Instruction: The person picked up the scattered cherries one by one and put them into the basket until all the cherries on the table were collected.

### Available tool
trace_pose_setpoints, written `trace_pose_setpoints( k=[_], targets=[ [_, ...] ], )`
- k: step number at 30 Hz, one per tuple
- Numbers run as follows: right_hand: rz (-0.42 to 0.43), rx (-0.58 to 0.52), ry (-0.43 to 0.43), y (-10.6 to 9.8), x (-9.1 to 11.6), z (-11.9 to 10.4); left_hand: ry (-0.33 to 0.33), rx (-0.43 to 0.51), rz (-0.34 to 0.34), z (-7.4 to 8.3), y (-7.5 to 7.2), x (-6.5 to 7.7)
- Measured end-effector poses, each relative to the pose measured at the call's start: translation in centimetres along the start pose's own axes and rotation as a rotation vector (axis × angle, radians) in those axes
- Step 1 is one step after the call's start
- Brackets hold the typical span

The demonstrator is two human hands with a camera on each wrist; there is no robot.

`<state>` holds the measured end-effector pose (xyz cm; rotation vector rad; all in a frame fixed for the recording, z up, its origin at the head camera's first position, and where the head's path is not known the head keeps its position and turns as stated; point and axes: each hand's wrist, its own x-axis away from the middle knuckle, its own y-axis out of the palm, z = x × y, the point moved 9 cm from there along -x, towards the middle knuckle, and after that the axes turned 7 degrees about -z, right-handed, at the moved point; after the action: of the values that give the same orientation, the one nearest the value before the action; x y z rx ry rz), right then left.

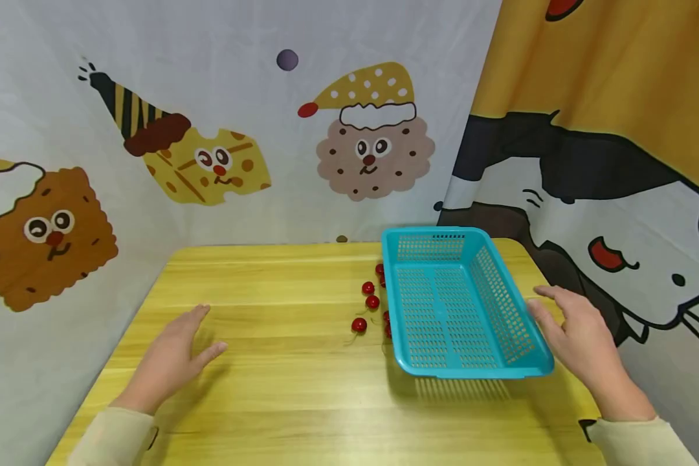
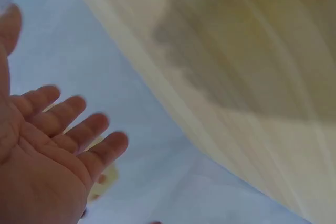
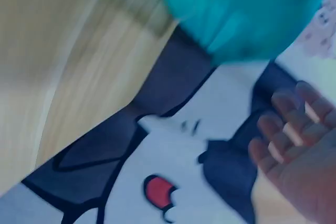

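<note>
Fingers of the right hand are loosely parted, slim gaps showing between them at the lower right of the right wrist view. In the head view this hand is at the right, its thumb just beside the right rim of the blue basket; I cannot tell whether they touch. The left hand, at the lower left of the head view, has its thumb spread well away from the rest over the wooden worktop, and the left wrist view shows its four fingers slightly parted, palm visible.

The basket, rectangular and perforated, sits right of centre in the head view, its mouth facing the camera, with a latticed shadow on the worktop just below its near rim. Near the centre, along its left rim, lie small red cherries: three in full view, others partly hidden by the rim.

Cream sleeves enter at both bottom corners. Behind the worktop hangs white cloth, printed with a hatted cheese wedge at upper left and a round cookie at upper centre. A large cat face fills the right side, below orange fabric.
</note>
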<state>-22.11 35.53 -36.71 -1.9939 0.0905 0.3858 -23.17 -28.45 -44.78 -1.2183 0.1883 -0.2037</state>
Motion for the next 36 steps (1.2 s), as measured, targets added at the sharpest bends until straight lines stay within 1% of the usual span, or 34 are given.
trace_pose_setpoints(
  k=[1, 3, 5, 7, 9, 12, 15, 19, 22, 24, 29, 31, 36],
  targets=[
    [0.012, -0.004, -0.067, 0.2, 0.6, -1.6, 0.011, 0.005, -0.001, 0.8, 0.0, 0.0],
    [-0.006, 0.003, -0.181, 1.2, 1.8, -4.2, 0.033, 0.013, 0.0, 2.6, 0.2, 0.0],
    [-0.048, 0.015, -0.252, 2.7, 3.1, -5.9, 0.061, 0.031, 0.005, 4.6, 0.4, -0.1],
    [-0.084, 0.045, -0.279, 4.3, 4.0, -6.8, 0.096, 0.043, 0.023, 6.8, 0.5, -0.2],
    [-0.1, 0.065, -0.288, 5.5, 4.6, -7.2, 0.138, 0.05, 0.048, 8.8, 0.7, -0.4],
    [-0.089, 0.075, -0.302, 6.3, 4.9, -7.4, 0.201, 0.062, 0.068, 11.4, 1.3, -0.7],
    [-0.072, 0.095, -0.322, 6.6, 5.2, -7.5, 0.246, 0.063, 0.071, 13.1, 2.2, -0.9],
    [-0.019, 0.142, -0.336, 6.7, 6.1, -7.3, 0.275, 0.056, 0.07, 14.4, 3.3, -1.2],
    [0.035, 0.159, -0.334, 6.5, 6.7, -7.1, 0.283, 0.064, 0.058, 14.9, 4.0, -1.3],
    [0.061, 0.155, -0.335, 6.5, 6.9, -7.0, 0.275, 0.071, 0.043, 15.1, 4.4, -1.4],
    [0.083, 0.136, -0.344, 6.7, 6.9, -7.2, 0.245, 0.091, -0.006, 15.4, 5.2, -1.5],
    [0.093, 0.136, -0.352, 6.8, 6.9, -7.5, 0.244, 0.096, -0.018, 15.5, 5.4, -1.6],
    [0.108, 0.129, -0.367, 7.1, 6.8, -8.3, 0.26, 0.098, -0.018, 16.0, 5.6, -2.0]
  ],
)
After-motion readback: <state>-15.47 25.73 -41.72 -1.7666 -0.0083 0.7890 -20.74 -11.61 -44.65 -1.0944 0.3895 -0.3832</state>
